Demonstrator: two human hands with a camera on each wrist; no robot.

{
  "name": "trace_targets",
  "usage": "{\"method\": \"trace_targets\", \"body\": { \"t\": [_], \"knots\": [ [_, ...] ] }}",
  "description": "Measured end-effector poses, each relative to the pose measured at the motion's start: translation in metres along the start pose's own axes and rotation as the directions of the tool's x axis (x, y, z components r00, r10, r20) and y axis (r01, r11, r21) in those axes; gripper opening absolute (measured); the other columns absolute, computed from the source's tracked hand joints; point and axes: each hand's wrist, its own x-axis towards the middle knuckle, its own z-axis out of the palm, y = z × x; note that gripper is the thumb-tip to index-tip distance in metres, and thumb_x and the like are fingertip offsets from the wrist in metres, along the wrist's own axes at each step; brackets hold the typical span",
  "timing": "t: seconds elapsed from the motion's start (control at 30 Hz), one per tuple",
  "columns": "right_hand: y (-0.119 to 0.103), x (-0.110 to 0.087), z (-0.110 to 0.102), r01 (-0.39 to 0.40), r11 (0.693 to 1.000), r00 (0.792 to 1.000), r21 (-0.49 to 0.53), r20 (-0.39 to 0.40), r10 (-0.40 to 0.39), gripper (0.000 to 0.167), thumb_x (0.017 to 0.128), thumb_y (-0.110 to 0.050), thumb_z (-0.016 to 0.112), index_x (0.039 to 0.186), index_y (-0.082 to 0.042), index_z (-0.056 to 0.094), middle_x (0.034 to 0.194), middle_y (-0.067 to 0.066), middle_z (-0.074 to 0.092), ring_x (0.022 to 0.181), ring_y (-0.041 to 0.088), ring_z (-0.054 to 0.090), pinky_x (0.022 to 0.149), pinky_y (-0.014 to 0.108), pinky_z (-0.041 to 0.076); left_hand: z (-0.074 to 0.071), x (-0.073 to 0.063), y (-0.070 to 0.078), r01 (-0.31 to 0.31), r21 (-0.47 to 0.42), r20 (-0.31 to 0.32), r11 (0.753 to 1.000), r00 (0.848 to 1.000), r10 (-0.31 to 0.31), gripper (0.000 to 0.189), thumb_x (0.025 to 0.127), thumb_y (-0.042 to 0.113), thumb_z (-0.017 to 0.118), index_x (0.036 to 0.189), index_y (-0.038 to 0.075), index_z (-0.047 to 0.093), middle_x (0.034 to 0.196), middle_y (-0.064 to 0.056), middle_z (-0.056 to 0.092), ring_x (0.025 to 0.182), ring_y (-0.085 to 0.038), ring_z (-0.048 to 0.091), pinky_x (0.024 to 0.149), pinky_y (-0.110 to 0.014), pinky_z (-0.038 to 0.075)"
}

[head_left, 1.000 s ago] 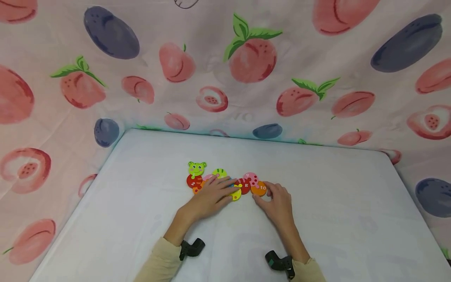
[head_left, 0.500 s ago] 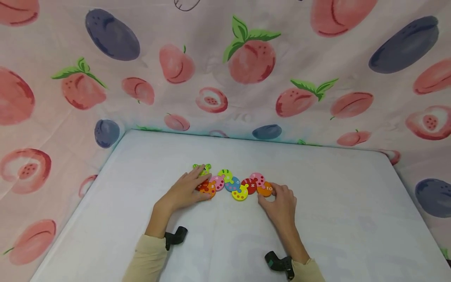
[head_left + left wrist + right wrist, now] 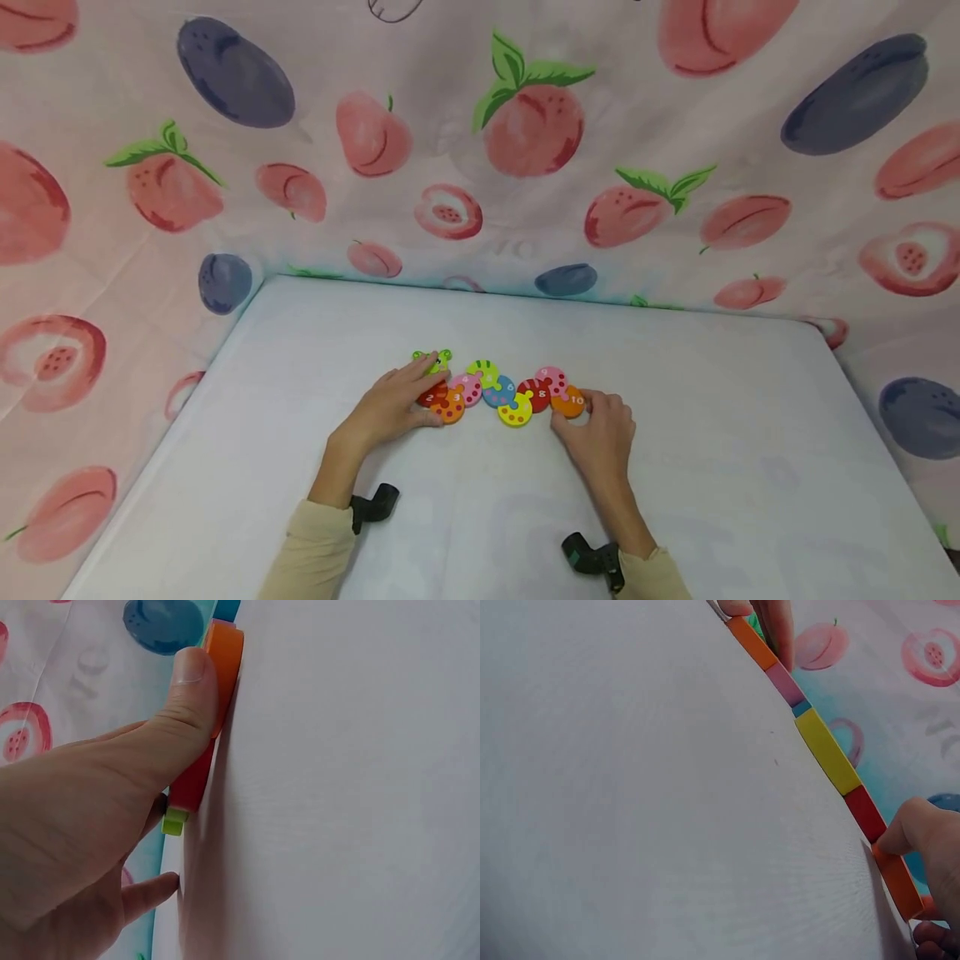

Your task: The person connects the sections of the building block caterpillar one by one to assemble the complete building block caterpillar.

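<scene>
A caterpillar number puzzle [image 3: 498, 390] of round, interlocking pieces lies flat across the middle of the table in the head view. Over its left end spreads my left hand [image 3: 388, 406], fingers extended across the green head piece [image 3: 442, 360] and the red 2 piece [image 3: 431, 396], partly hiding both. Its thumb presses the near edge of the orange 3 piece [image 3: 448, 407], seen edge-on in the left wrist view. My right hand [image 3: 604, 437] pinches the orange 10 piece [image 3: 570, 404] at the right end between thumb and fingers. Pink, green, blue, yellow and red pieces show between the hands.
The white tabletop [image 3: 712, 450] runs back to a fruit-patterned cloth backdrop [image 3: 450, 125] that also rises along the left side. A black wrist camera [image 3: 375, 504] sits on the left wrist, another black camera [image 3: 592, 558] on the right.
My left hand has moved left from the middle pieces to the head end, uncovering the middle. The puzzle has shifted right, and my right hand has moved slightly right with its end piece.
</scene>
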Motion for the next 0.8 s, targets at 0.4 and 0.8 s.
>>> {"method": "trace_targets", "body": {
  "t": [0.4,0.8],
  "knots": [
    [0.004,0.0,-0.002,-0.09,0.994,0.995,0.066,-0.026,0.092,0.051,0.078,-0.022,0.07,0.122,0.0,0.058,0.126,0.019,0.045,0.117,0.034,0.038,0.093,0.052,0.043,0.006,0.003,0.011,-0.027,0.017,-0.003,0.999,1.0,0.027,0.073,0.083,0.048,0.069,0.147,0.022,0.043,0.163,-0.005,0.023,0.15,-0.027,0.023,0.12,-0.055,0.022],
    [0.006,0.001,-0.002,-0.072,0.995,0.996,0.064,-0.044,0.075,0.048,0.076,-0.022,0.071,0.117,0.0,0.059,0.129,0.02,0.044,0.12,0.035,0.037,0.096,0.055,0.041,0.008,0.004,0.013,-0.023,0.03,0.001,0.999,1.0,0.023,0.072,0.085,0.048,0.066,0.147,0.02,0.043,0.162,-0.006,0.023,0.151,-0.027,0.02,0.119,-0.056,0.022]
  ]
}}
